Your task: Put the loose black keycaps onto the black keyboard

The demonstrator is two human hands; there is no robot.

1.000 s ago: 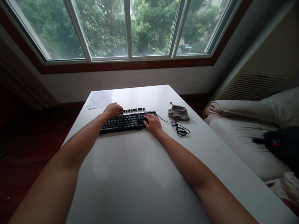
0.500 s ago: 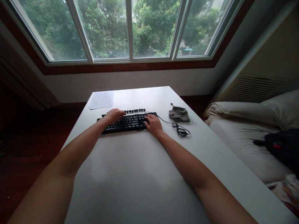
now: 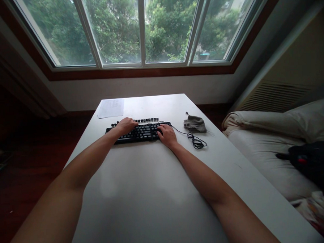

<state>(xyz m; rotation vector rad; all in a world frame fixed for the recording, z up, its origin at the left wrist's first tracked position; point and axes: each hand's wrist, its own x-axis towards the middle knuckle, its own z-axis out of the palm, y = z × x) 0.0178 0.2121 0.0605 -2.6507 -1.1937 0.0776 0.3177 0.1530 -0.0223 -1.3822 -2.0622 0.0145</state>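
Observation:
A black keyboard (image 3: 145,134) lies on the white table, with a row of loose black keycaps (image 3: 149,119) behind it. My left hand (image 3: 126,125) is over the keyboard's left half near its back edge, fingers drawn together and pointing down; whatever they pinch is hidden or too small to make out. At the right end, my right hand (image 3: 167,135) grips the keyboard, with fingers bent over its top and thumb towards the near side. The left forearm and hand cover part of the keys and of the keycap row.
A coiled black cable (image 3: 198,141) runs from the keyboard to the right. Beside it lies a grey cloth pouch (image 3: 194,123). Printed paper (image 3: 111,108) is at the table's far left corner. A beige sofa (image 3: 258,145) with a dark bag (image 3: 313,164) stands right of the table (image 3: 144,195).
My left hand has shifted slightly right along the keyboard's back edge and its fingers have come lower. My right hand stays on the right end. The whole view has shifted a little.

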